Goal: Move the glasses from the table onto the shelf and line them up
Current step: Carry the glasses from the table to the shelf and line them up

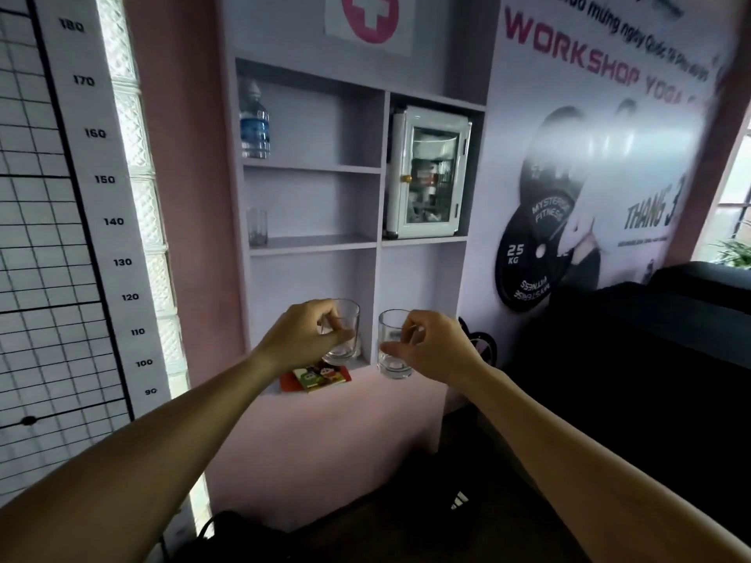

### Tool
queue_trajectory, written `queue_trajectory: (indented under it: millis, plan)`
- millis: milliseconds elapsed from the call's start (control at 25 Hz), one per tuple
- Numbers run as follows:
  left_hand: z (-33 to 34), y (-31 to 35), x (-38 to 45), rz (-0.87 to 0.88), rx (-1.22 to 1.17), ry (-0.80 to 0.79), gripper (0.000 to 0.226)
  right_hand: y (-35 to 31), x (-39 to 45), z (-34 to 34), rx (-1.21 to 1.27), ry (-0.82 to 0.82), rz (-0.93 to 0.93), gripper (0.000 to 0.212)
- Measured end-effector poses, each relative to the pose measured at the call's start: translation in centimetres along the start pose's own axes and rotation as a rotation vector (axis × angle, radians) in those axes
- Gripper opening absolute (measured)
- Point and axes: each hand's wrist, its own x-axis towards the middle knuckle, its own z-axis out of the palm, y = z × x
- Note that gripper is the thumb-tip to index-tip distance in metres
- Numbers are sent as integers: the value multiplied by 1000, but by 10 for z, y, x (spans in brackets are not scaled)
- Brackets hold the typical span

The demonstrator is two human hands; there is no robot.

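Head view: a person stands before the shelf unit (313, 169) with a clear glass in each hand. Left hand (302, 337) has its fingers curled round one glass (343, 333), thumb across the front; right hand (433, 347) pinches the second glass (393, 350) between thumb and fingertips near its rim. Both glasses are raised in front of the unit's lowest left bay, above a small coloured box (315, 377) lying there. A third glass (257, 226) already stands at the left end of the middle left bay, below a water bottle (255, 121) in the top bay. Risks from here: the two held glasses are close and could knock together, and the light right-hand pinch could slip on smooth glass during the lift to the bay
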Motion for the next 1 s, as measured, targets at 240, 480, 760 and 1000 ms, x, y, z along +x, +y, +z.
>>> queue_trajectory:
  millis: [240, 480, 760, 1000]
  plan:
    - [18, -41, 54, -35, 19, 10, 48, 33, 75, 35, 46, -75, -76, 33]
    - [8, -101, 137, -5, 45, 71, 38, 37, 181, 76, 78, -110, -158, 30]
    - [-38, -160, 258, 53, 157, 174, 21, 9, 327, 99, 90, 32, -242, 33]
    - [-56, -205, 299, 50, 171, 252, 34, -2, 406, 125, 122, 19, -268, 34]
